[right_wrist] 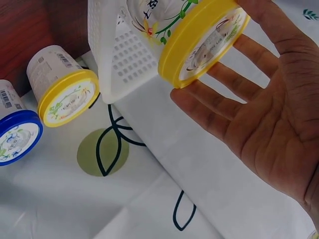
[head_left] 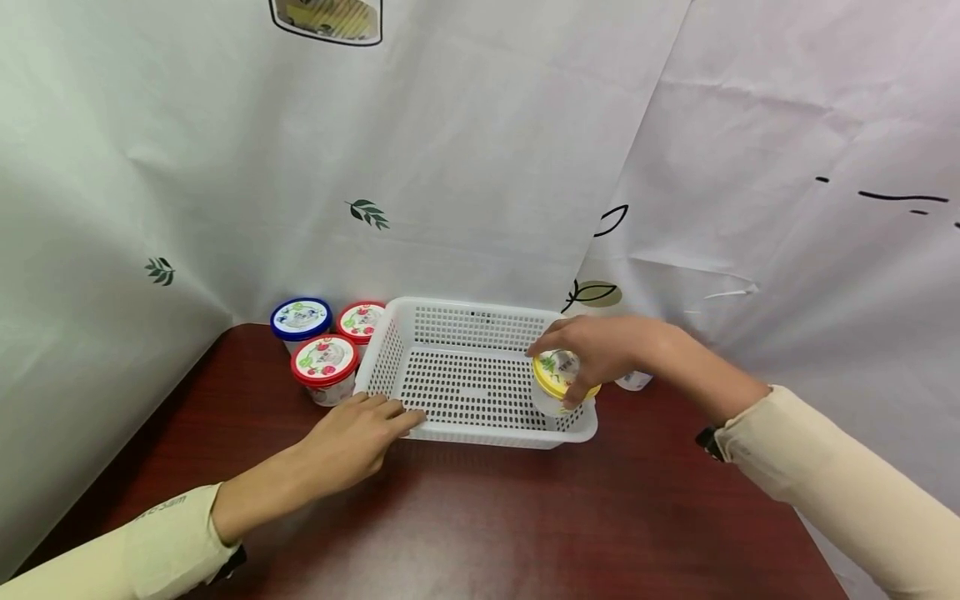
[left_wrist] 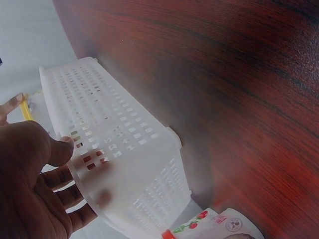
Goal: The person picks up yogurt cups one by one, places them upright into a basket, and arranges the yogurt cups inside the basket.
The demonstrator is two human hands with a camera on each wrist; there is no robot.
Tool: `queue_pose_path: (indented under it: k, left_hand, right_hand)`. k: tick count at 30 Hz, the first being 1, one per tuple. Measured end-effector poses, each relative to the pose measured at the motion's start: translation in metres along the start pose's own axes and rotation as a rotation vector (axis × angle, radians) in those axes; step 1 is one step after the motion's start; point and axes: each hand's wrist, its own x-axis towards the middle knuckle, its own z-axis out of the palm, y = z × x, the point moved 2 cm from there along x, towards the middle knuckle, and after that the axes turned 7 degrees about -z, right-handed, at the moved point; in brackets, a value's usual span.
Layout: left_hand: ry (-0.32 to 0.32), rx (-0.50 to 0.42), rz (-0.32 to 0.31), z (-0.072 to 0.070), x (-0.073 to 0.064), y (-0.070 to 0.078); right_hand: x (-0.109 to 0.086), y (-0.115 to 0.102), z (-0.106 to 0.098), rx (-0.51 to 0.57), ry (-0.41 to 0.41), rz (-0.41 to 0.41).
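Observation:
A white plastic basket [head_left: 468, 433] with slotted walls stands on the table. My left hand [head_left: 358, 442] holds its front left rim; in the left wrist view the thumb lies outside the wall and the fingers reach over the rim. My right hand [head_left: 600, 354] grips a yellow-lidded tub [head_left: 550, 402] by its lid at the right end inside the basket. In the right wrist view the fingertips sit along the edge of the yellow lid [right_wrist: 212, 45]. Whether the tub touches the basket floor I cannot tell.
Left of the basket stand a blue-lidded tub [head_left: 302, 318] and two red-lidded tubs, one in front [head_left: 326, 360] and one behind [head_left: 362, 321]. Beyond the right end are another yellow-lidded tub [right_wrist: 62, 85] and a blue-lidded tub [right_wrist: 19, 134]. White cloth [head_left: 480, 167] hangs behind the dark red table [head_left: 480, 517].

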Motion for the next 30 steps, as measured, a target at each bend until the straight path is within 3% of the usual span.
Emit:
queue_pose_path:
  k: [9, 30]
  left_hand:
    - [0.008, -0.005, 0.001, -0.001, -0.001, 0.001]
    - [-0.002, -0.012, -0.001, -0.002, 0.001, 0.001]
  right_hand:
    - [0.009, -0.002, 0.008, -0.022, -0.026, 0.024]
    - [0.022, -0.004, 0.023, -0.025, -0.027, -0.023]
